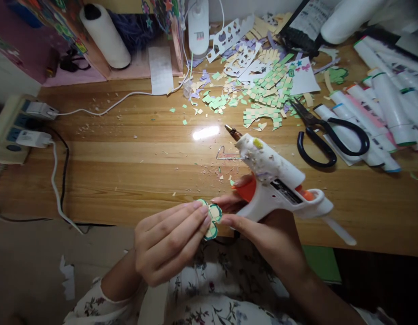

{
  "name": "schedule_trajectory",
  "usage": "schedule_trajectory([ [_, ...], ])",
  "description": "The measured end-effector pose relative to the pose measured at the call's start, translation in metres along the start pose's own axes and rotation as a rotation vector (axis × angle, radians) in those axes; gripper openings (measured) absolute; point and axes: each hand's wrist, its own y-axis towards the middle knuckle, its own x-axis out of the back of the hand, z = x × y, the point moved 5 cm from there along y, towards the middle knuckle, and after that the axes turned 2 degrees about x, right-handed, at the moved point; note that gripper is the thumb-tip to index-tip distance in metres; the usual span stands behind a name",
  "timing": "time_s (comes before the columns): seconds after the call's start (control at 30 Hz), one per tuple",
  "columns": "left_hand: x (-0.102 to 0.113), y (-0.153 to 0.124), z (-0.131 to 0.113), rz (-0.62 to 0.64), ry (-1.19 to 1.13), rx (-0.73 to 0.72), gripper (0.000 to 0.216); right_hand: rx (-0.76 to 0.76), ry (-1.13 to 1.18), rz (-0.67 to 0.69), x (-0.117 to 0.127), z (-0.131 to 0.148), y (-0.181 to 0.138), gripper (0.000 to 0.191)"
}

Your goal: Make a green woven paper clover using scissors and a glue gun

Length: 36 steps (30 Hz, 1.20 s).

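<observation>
Pinching: our left hand (168, 246) grips the paper flower (213, 219).
Clamping: our right hand (263, 234) holds the glue gun (279, 183) over the bench (127, 171).

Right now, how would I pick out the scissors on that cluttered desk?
Start at the wooden desk and go to its right side, where white markers are piled. The scissors lie at the pile's left edge, just beyond the white glue gun. They are the only thing there with black loop handles and dark blades.
</observation>
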Motion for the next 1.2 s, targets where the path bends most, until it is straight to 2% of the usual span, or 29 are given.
schedule_trajectory([
  [0.13,0.001,0.001,-0.001,0.073,0.037,-0.112,0.030,0.064,-0.059,-0.039,0.004,0.002,-0.003,0.039],
  [0.27,0.004,0.003,0.001,0.187,0.065,-0.190,0.028,0.041,-0.130,-0.007,0.003,0.004,-0.005,0.026],
  [0.37,0.008,0.004,0.002,0.161,0.055,-0.233,0.026,0.017,-0.094,0.015,0.000,0.002,-0.005,0.025],
  [0.5,0.004,0.007,0.006,0.079,0.096,-0.232,0.026,0.061,-0.003,-0.020,0.000,0.000,-0.005,0.043],
  [0.57,0.001,0.011,0.012,-0.015,0.114,-0.161,0.031,0.089,0.007,-0.058,0.002,0.000,-0.004,0.041],
  [0.67,-0.004,0.017,0.025,-0.066,0.059,0.097,0.036,0.125,0.000,-0.147,0.006,0.002,-0.003,0.031],
  [0.77,-0.018,0.013,0.038,0.076,-0.213,0.453,0.020,0.181,-0.014,-0.239,0.010,0.003,-0.002,0.038],
  [0.83,-0.030,0.007,0.038,0.164,-0.504,0.639,0.027,0.214,-0.004,-0.283,0.012,0.003,-0.003,0.045],
  [0.9,-0.039,0.005,0.032,0.183,-0.754,0.729,0.041,0.230,0.012,-0.308,0.012,0.001,-0.003,0.048],
  [0.97,-0.044,0.007,0.027,0.147,-0.867,0.780,0.033,0.235,0.015,-0.302,0.010,-0.001,-0.004,0.049],
  [1.03,-0.045,0.010,0.025,0.088,-0.856,0.843,0.020,0.236,-0.012,-0.282,0.008,-0.002,-0.005,0.048],
  [1.1,-0.045,0.013,0.026,0.049,-0.847,0.905,0.017,0.242,-0.053,-0.285,0.009,-0.002,-0.006,0.044],
  [1.2,-0.044,0.015,0.029,0.057,-0.887,0.947,0.015,0.252,-0.130,-0.315,0.013,0.000,-0.007,0.038],
])
